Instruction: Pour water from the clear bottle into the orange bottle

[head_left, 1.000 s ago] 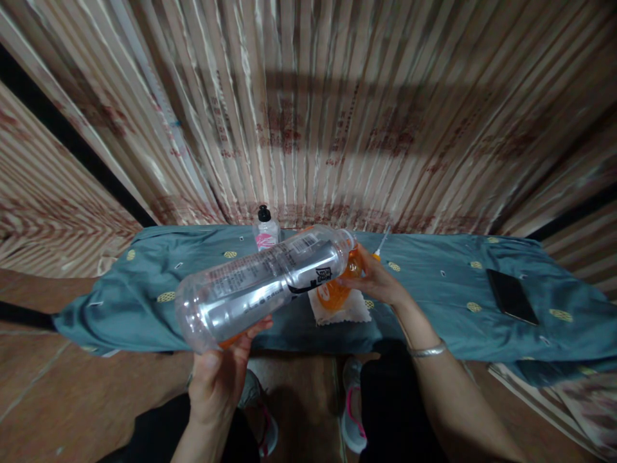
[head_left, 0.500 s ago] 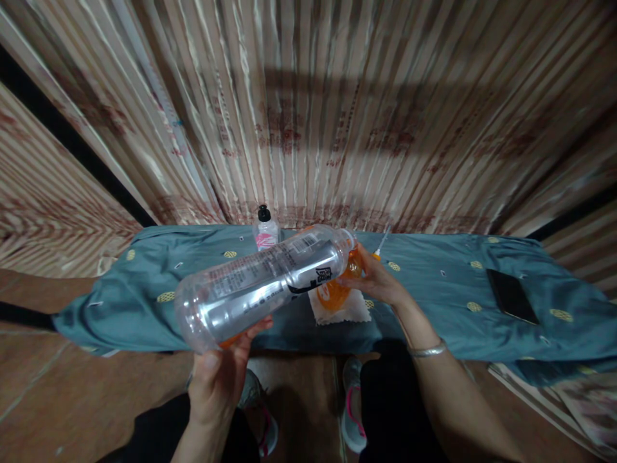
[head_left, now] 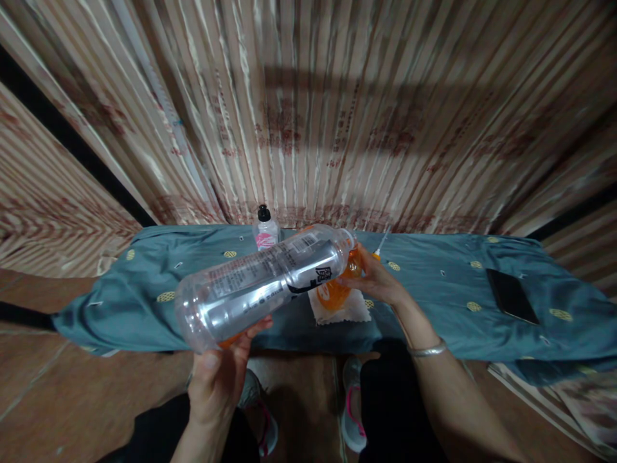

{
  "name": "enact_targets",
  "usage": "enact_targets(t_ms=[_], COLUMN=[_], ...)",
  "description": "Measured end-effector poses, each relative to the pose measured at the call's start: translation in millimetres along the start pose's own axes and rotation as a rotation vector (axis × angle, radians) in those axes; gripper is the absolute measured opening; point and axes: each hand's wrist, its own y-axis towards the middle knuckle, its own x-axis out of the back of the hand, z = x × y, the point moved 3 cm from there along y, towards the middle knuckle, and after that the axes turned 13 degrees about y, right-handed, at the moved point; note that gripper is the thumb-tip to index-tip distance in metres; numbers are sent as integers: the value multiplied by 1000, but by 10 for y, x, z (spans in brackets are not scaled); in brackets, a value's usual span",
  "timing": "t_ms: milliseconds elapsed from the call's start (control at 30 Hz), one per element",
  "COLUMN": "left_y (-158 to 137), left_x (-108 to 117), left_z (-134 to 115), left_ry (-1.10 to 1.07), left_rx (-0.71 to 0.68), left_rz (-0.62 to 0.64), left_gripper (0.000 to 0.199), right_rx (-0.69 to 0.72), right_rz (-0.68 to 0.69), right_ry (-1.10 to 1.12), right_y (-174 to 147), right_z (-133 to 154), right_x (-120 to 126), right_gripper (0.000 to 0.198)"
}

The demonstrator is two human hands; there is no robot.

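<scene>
My left hand (head_left: 222,373) is closed around the lower end of a large clear plastic bottle (head_left: 260,286) with a silver label. The bottle is tilted, its base at the left and its neck higher at the right. At that neck, my right hand (head_left: 369,276) grips an orange bottle (head_left: 335,290), partly hidden behind the clear one. Whether the two mouths touch cannot be made out. Under the orange bottle lies a white cloth or tissue (head_left: 354,308). Behind them stands a small clear bottle with a black cap (head_left: 266,231) and a pink label.
A teal patterned cloth (head_left: 429,270) covers the narrow table. Just right of my right hand is a pump top with a clear tube (head_left: 382,243). A dark phone-like slab (head_left: 511,296) rests at the right. Striped curtains (head_left: 308,128) hang behind.
</scene>
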Motion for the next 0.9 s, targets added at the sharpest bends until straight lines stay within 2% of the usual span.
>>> enact_targets(t_ms=[133,400,900], left_y=[3,-7,-1], left_x=[-9,-13,-27], left_z=[-3,4,0], left_ry=[6,-7,11], left_rx=[-4,-1,-1], left_rz=[-6,-6,-7], left_gripper=[63,66,67], right_rx=[23,3,13], right_rz=[2,-5,2], right_ry=[-3,7,8], right_y=[2,-3,-2], right_z=[20,35,27], right_x=[-7,-6,-5], right_gripper=[76,83,79])
